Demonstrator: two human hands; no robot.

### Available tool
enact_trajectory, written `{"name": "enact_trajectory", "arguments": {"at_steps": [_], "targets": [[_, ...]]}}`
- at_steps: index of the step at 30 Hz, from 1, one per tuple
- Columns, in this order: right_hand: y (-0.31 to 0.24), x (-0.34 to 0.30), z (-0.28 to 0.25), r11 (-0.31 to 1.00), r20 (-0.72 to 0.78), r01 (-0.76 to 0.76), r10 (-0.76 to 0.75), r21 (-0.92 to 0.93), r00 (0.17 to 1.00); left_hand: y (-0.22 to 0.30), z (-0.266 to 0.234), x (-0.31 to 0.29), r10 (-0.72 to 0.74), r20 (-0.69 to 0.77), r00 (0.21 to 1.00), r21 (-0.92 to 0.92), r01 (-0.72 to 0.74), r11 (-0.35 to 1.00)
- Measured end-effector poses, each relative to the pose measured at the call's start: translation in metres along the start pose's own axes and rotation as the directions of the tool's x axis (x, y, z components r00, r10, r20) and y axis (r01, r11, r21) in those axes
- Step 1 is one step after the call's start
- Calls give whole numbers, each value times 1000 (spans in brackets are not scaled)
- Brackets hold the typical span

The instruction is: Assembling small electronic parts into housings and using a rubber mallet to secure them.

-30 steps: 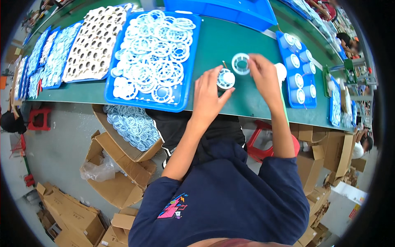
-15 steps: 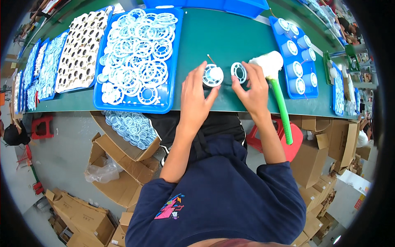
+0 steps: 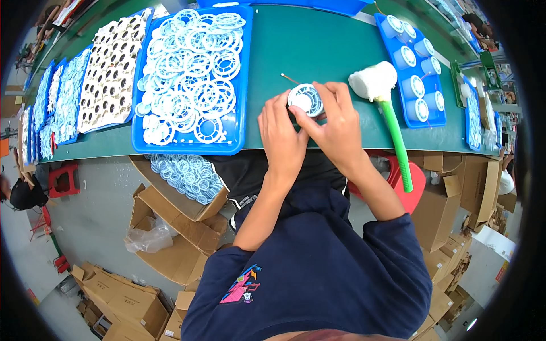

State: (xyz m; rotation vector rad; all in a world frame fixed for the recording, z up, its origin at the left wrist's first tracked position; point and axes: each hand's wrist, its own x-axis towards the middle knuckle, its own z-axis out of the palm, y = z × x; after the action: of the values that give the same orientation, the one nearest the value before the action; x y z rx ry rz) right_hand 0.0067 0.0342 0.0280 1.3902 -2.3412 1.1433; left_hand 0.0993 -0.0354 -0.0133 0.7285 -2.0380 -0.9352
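Observation:
Both hands meet at a white round housing [image 3: 304, 108] just above the green table. My left hand [image 3: 280, 133] is closed around its left side. A short brown wire [image 3: 288, 77] with a small white plug sticks out at the far side. A white slotted ring [image 3: 314, 92] sits over the housing's top, around its pale hub. My right hand [image 3: 340, 126] grips the ring's right edge, its thumb across the near side. Whether the ring is fully seated I cannot tell. Right of the hands lies a mallet [image 3: 372, 82], its white head wrapped, its green handle over the table edge.
On the left, a blue tray [image 3: 238, 136] holds many white rings, beside a tray of white parts with dark centres [image 3: 111, 74]. To the right, another blue tray [image 3: 425, 120] carries several white cups with wires. Blue bins [image 3: 324, 4] stand at the back. Cardboard boxes and a red stool [image 3: 414, 184] are below.
My right hand has brought the ring leftward onto the housing; before, the two were apart. My left hand has shifted slightly right with the housing.

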Motion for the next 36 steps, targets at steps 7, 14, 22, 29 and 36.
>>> {"name": "enact_trajectory", "arguments": {"at_steps": [7,14,22,29,36], "targets": [[-9,3,-2,995,21,85,-84,-49,996,-3,3,0,8,-48,999,-15,-8,1000],[-5,2,0,999,48,21,-19,-30,999,-2,3,0,-8,-56,998,-26,7,1000],[-6,4,-2,997,48,63,-61,-55,997,-5,4,-1,6,-56,998,-3,-6,1000],[-10,4,-8,995,88,-27,36,-97,995,-1,5,0,27,-71,997,-36,-30,999],[60,-19,-58,874,-152,-140,77,-465,985,2,-6,1,27,-1,1000,-53,-27,998]]}}
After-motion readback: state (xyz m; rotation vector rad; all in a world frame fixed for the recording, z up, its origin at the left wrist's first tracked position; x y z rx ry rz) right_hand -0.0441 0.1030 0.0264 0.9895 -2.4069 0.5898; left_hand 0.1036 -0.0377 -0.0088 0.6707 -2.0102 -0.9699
